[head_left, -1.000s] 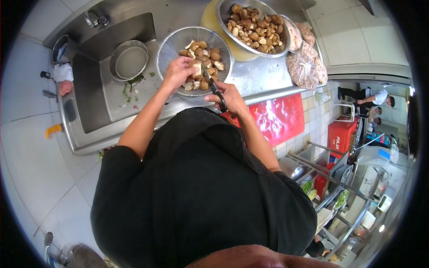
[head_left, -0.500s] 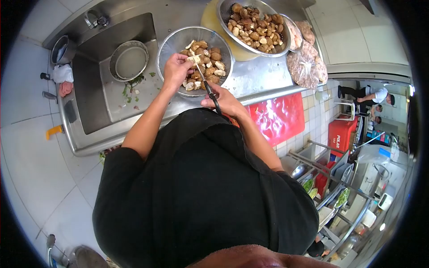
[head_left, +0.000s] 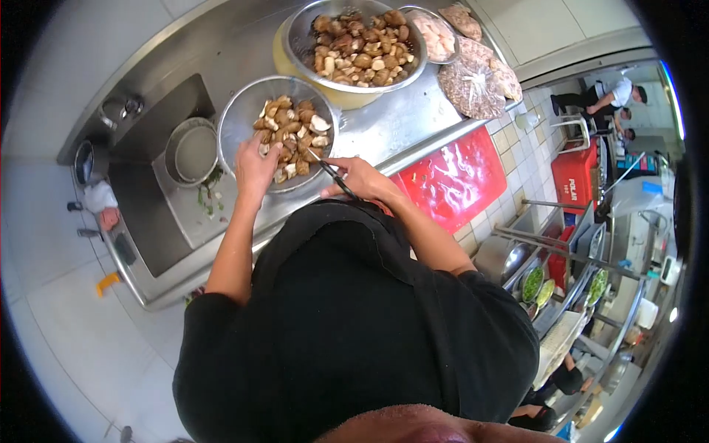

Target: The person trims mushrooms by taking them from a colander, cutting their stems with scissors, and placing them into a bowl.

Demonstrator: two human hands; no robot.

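My left hand point(head_left: 255, 168) is at the left inside edge of a metal bowl point(head_left: 230, 118), thumb and fingers apart over brown mushrooms point(head_left: 292, 136), some showing pale cut faces. A pale piece lies near its fingertips, not visibly gripped. On the bowl's near right side, my right hand point(head_left: 360, 179) grips black-handled scissors point(head_left: 337, 177), whose blades point at the mushrooms. Behind the bowl, a larger metal colander point(head_left: 295, 37) full of mushrooms rests on a yellowish container point(head_left: 282, 55).
A sink point(head_left: 144, 214) at left holds a round pot point(head_left: 193, 151) and green scraps. Bagged food point(head_left: 473, 88) and a bowl of pale pieces point(head_left: 436, 37) stand at the back right. Nearby are a red sheet point(head_left: 454, 181) and metal racks point(head_left: 561, 247). People point(head_left: 617, 96) are farther right.
The view has shifted, so the counter appears turned. My left hand has gone down to the mushrooms, and the pale piece it pinched is no longer seen raised. My right hand still holds the scissors.
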